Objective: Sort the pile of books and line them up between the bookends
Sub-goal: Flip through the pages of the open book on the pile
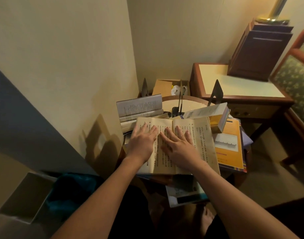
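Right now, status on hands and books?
Left hand, right hand open, flat on open book. Pile unsorted around it. Bookends upright behind, nothing lined up yet.

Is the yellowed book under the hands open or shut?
Open: the yellowed book lies spread, left hand and right hand flat on its pages.

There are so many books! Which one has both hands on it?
The yellowed book lying open at the front: the left hand and right hand rest flat on its pages. The orange book beside it is untouched.
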The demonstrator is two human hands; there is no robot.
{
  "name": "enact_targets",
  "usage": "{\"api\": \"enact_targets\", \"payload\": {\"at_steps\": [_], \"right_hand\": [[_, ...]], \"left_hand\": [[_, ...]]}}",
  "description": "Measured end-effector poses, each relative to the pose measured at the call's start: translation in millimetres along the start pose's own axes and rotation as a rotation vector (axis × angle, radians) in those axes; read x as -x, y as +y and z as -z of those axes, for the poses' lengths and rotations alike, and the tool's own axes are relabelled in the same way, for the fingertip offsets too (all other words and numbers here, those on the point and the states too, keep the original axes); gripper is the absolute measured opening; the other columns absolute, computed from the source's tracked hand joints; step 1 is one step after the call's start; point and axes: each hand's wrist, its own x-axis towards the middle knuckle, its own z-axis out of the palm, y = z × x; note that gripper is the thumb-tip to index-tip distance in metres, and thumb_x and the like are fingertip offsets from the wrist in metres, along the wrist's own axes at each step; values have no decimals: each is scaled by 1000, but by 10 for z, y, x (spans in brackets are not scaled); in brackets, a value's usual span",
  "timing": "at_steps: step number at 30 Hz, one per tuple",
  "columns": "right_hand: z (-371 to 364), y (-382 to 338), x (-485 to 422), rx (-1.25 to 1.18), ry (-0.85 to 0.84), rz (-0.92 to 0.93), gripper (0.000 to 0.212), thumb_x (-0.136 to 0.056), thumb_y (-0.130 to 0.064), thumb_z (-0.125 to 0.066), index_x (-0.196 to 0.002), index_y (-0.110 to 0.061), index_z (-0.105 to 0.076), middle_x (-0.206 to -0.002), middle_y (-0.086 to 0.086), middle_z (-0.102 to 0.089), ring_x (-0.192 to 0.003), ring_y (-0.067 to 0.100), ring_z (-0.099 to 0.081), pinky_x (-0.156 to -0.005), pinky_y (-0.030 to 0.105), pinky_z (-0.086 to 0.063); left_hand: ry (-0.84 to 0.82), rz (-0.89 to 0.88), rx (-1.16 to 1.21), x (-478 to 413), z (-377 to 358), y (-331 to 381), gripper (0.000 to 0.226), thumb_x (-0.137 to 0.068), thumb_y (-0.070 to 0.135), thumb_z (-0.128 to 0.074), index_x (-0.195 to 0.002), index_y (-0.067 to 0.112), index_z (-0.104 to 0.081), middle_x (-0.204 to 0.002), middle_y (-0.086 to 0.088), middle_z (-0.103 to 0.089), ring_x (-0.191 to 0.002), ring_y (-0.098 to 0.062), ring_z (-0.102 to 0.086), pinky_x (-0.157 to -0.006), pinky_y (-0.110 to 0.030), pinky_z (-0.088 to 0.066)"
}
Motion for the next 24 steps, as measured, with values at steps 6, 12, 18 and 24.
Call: {"api": "enact_targets", "payload": {"at_steps": [6, 12, 18, 24], "right_hand": [[-22, 24, -9, -12, 4, 11, 59, -103, -62, -16, -157, -46, -1, -167, -10, 8, -151, 26, 22, -122, 55, 13], [-63, 23, 9, -1, 20, 19, 59, -104, -59, -19, -158, -44, 0, -167, -10, 11, -150, 27, 25, -122, 56, 12], [-59, 14, 16, 7, 19, 14, 60, -103, -61, -18, -158, -43, 0, -166, -10, 13, -149, 28, 26, -121, 57, 13], [-24, 7, 27, 20, 9, 12, 59, -104, -60, -16, -158, -43, 1, -166, -10, 12, -150, 28, 24, -122, 57, 11]], "left_hand": [[-59, 50, 8, -101, 54, 2, 50, -108, 25, -31, -157, 29, -22, -164, 7, -24, -154, -21, -11, -124, -56, 0], [-6, 62, 124, 698, -71, 205, 52, -105, 24, -38, -156, 23, -26, -161, 5, -29, -152, -17, -19, -125, -52, -4], [-36, 74, 88, 800, -75, 186, 53, -104, 24, -39, -156, 22, -28, -160, 4, -32, -152, -16, -21, -124, -54, -10], [-70, 103, 29, 92, -31, -28, 53, -107, 29, -27, -159, 27, -15, -165, 8, -19, -154, -18, -10, -124, -55, -4]]}}
